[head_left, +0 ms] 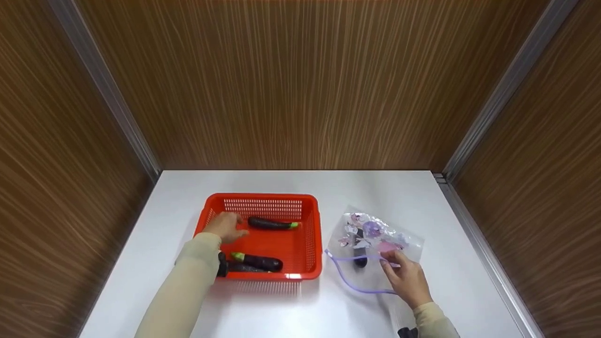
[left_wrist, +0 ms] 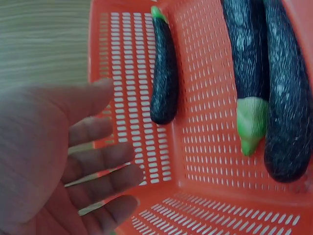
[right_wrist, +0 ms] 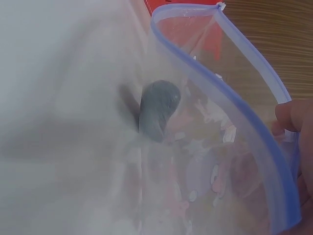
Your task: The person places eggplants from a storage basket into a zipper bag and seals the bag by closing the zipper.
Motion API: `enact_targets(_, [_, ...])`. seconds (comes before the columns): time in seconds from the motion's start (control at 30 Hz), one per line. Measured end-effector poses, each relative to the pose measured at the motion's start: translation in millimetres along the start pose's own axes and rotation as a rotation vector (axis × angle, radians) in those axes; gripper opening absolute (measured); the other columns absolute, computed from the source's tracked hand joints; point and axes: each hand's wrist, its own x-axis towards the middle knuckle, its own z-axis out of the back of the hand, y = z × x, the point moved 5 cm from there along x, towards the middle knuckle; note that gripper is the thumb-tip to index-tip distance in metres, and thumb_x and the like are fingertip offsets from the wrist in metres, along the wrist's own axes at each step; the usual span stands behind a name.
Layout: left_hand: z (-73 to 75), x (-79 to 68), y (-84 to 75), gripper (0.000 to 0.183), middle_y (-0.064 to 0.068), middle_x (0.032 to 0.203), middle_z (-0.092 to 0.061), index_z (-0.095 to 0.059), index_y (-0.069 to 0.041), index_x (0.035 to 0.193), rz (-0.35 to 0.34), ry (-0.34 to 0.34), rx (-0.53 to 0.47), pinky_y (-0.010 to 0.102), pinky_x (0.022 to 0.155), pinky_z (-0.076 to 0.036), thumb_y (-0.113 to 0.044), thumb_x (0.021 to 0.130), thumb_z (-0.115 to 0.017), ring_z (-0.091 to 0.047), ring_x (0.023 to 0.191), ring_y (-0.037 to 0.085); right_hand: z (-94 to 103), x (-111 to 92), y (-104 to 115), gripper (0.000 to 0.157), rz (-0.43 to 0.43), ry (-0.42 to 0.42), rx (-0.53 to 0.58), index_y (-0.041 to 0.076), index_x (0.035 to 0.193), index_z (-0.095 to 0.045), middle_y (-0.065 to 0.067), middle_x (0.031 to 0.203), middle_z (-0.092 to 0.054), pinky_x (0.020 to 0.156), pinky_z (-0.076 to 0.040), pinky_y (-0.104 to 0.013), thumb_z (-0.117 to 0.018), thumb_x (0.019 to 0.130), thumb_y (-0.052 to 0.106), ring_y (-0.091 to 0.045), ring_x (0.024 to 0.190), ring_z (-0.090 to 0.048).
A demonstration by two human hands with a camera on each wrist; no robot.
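My left hand point(head_left: 226, 227) reaches over the left side of a red plastic basket point(head_left: 263, 195). Its fingers are spread and hold nothing. A dark eggplant point(head_left: 270, 223) with a green stem end lies along the basket's back wall, near those fingertips. Two more, an eggplant point(left_wrist: 247, 54) and another eggplant point(left_wrist: 288, 98), lie side by side near the front wall. My right hand point(head_left: 407, 278) pinches the purple zip edge of a clear printed bag point(head_left: 408, 241) between thumb and finger. The bag's mouth gapes, and one eggplant point(head_left: 360, 257) lies inside.
Basket and bag stand on a white table point(head_left: 375, 188), the bag to the right of the basket. Wood-grain panels rise at the back point(head_left: 300, 94), left and right, with metal strips along the side corners.
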Motion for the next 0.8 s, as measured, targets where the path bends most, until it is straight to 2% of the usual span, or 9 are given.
enact_targets(0.17, [-4.9, 5.4, 2.2, 0.054, 0.004, 0.116, -0.064, -0.068, -0.013, 0.118, 0.055, 0.081, 0.001, 0.048, 0.092, -0.047, -0.038, 0.073, -0.083, -0.056, 0.1, 0.023, 1.1, 0, 0, 0.012, -0.014, 0.004, 0.012, 0.01, 0.095, -0.068, 0.0, 0.091, -0.072, 0.069, -0.056, -0.031, -0.072, 0.084, 0.005, -0.021, 0.084, -0.07])
enact_targets(0.27, [-8.5, 6.9, -1.2, 0.055, 0.003, 0.116, -0.064, -0.068, -0.014, 0.117, 0.041, 0.106, 0.046, 0.048, 0.092, -0.047, -0.037, 0.071, -0.085, -0.056, 0.102, 0.023, 2.1, 0, 0, 0.011, -0.013, 0.01, 0.014, 0.009, 0.095, -0.068, 0.0, 0.092, -0.072, 0.068, -0.056, -0.03, -0.071, 0.085, 0.005, -0.02, 0.084, -0.07])
enact_targets(0.47, [-19.3, 8.9, -13.3, 0.056, 0.005, 0.116, -0.065, -0.069, -0.012, 0.116, -0.04, 0.153, 0.189, 0.043, 0.092, -0.048, -0.034, 0.069, -0.087, -0.058, 0.101, 0.022, 4.3, 0, 1, 0.011, -0.013, 0.005, -0.006, 0.01, 0.094, -0.068, 0.003, 0.091, -0.072, 0.067, -0.056, -0.026, -0.072, 0.085, 0.006, -0.017, 0.083, -0.07])
enact_targets(0.8, [-44.6, 12.2, -29.3, 0.061, 0.005, 0.108, -0.065, -0.068, -0.012, 0.114, -0.052, 0.278, 0.345, 0.042, 0.088, -0.049, -0.03, 0.061, -0.092, -0.06, 0.101, 0.023, 6.4, 3, -1, 0.013, -0.006, -0.008, 0.001, 0.01, 0.093, -0.068, 0.002, 0.088, -0.072, 0.066, -0.056, -0.029, -0.073, 0.083, 0.004, -0.021, 0.08, -0.07])
